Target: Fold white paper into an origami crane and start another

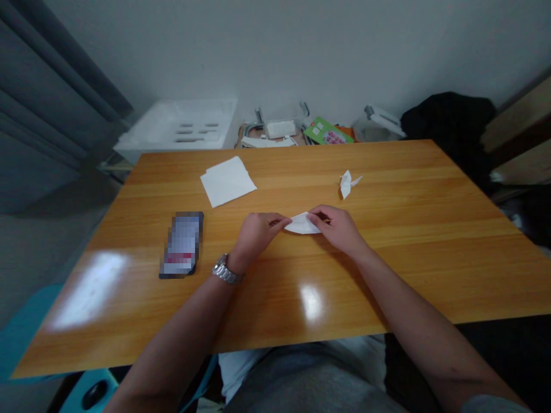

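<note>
A small piece of folded white paper (303, 224) is held between my two hands above the middle of the wooden table. My left hand (260, 232), with a metal watch (226, 269) on its wrist, pinches the paper's left tip between thumb and fingers. At the other end, my right hand (338, 226) grips the right part with the thumb on top, and its fingers partly hide that end. Beyond my right hand stands a white origami crane (346, 184). A few white paper sheets (228, 181) lie stacked beyond my left hand.
A phone (183, 244) with a blurred screen lies on the table (275, 310) at the left. Behind the far edge are a white plastic tray (181, 123), a green booklet (329, 132) and assorted items. A dark bundle (447, 120) sits at the back right, a blue chair (30, 321) at the left.
</note>
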`<state>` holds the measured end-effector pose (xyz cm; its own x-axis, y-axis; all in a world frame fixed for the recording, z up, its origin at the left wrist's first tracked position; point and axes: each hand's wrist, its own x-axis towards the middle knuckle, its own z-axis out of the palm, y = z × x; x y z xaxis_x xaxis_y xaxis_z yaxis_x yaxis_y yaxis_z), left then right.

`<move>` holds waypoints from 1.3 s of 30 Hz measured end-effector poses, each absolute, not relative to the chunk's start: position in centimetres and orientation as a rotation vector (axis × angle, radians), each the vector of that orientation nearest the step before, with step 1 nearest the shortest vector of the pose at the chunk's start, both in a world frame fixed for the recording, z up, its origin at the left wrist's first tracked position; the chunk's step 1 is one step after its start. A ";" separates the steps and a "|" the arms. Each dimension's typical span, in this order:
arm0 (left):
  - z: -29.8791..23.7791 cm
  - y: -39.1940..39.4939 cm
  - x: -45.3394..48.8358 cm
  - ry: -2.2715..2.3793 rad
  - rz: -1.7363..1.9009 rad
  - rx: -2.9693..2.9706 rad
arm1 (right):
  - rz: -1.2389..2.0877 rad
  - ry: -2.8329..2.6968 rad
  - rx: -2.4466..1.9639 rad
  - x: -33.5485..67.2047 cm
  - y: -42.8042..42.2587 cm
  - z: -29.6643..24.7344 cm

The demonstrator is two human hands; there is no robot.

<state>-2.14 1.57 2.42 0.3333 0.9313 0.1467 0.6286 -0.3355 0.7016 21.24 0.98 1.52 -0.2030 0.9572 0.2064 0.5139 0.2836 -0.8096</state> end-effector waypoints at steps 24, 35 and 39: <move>1.9 1.8 -2.3 1.304 0.822 2.023 | 0.782 -1.753 -1.481 21.4 1.2 1.0; 1.5 2.0 -2.6 1.244 0.778 2.013 | 0.732 -1.797 -1.445 21.5 1.2 1.0; 1.2 2.1 -2.5 1.261 0.778 2.031 | 0.718 -1.839 -1.398 21.5 1.0 1.1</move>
<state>-2.51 2.06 1.25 0.3711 0.9150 0.1580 0.5516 -0.3542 0.7552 21.51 1.05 1.14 -0.1656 0.9652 0.2026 0.5726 0.2613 -0.7770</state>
